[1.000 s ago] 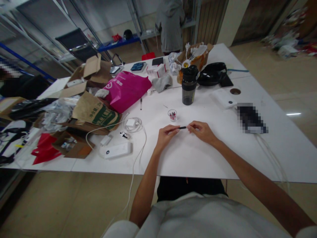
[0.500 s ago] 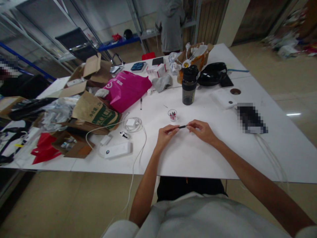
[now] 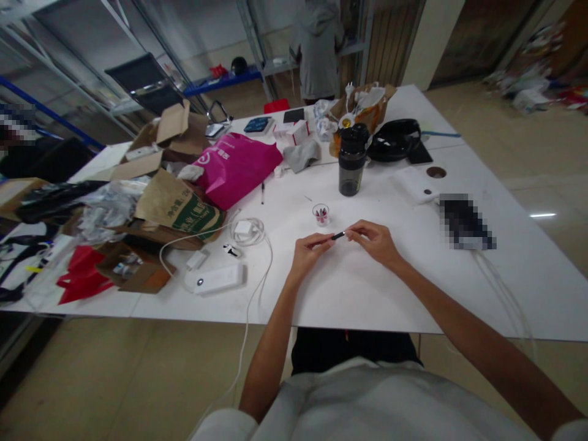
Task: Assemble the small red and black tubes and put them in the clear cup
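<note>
Over the white table (image 3: 367, 294), my left hand (image 3: 309, 252) and my right hand (image 3: 373, 240) both pinch a small black stick-like object (image 3: 339, 235), one at each end. The hands hover just above the tabletop, fingers closed on the object. A small clear cup (image 3: 320, 214) with red and dark bits inside stands just beyond my hands. A dark shaker bottle (image 3: 351, 159) stands farther back.
A pink bag (image 3: 236, 166), brown paper bag (image 3: 177, 208), open cardboard boxes (image 3: 160, 144), white charger with cable (image 3: 245, 231), white device (image 3: 215, 278) and black pen (image 3: 262, 192) lie at left. Black headphones (image 3: 395, 139) sit at the back right. A person (image 3: 319, 49) stands beyond the table.
My hands stay together on the black object, which has tilted slightly, its right end now a little higher. The camera shifted a little.
</note>
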`<action>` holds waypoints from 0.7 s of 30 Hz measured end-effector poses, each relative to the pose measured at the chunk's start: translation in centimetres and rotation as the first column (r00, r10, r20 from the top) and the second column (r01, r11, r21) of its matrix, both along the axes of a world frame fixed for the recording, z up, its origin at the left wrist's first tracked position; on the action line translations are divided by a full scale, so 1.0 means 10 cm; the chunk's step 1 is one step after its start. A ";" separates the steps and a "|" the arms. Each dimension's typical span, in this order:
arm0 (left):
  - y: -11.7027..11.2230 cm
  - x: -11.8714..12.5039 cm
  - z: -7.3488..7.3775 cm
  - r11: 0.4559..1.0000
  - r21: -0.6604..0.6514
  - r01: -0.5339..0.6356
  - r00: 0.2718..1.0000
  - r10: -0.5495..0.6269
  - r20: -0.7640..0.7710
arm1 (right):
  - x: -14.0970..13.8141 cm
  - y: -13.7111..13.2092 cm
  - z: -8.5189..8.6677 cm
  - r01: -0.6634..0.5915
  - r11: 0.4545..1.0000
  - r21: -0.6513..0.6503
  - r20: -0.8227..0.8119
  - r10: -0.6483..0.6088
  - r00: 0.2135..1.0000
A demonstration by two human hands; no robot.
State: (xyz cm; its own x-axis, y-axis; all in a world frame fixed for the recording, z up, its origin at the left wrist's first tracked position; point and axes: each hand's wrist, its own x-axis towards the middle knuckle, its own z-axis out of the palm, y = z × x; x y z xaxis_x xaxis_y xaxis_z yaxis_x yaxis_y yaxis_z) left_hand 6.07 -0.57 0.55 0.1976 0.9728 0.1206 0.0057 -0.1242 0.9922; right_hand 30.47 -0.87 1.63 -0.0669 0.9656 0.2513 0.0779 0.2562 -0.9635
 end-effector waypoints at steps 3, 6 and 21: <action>-0.01 0.00 0.01 0.997 -0.070 -0.022 0.999 0.025 0.040 | -0.09 0.07 0.18 -0.014 0.997 0.080 0.033 0.011 0.999; -0.02 0.00 0.04 0.995 -0.096 -0.031 0.995 0.040 0.087 | -0.17 0.18 0.42 -0.112 0.973 0.200 0.134 0.086 0.987; -0.02 -0.03 0.10 0.990 -0.076 -0.122 0.980 0.132 0.148 | -0.54 0.92 1.34 -0.253 0.860 0.443 0.427 0.045 0.903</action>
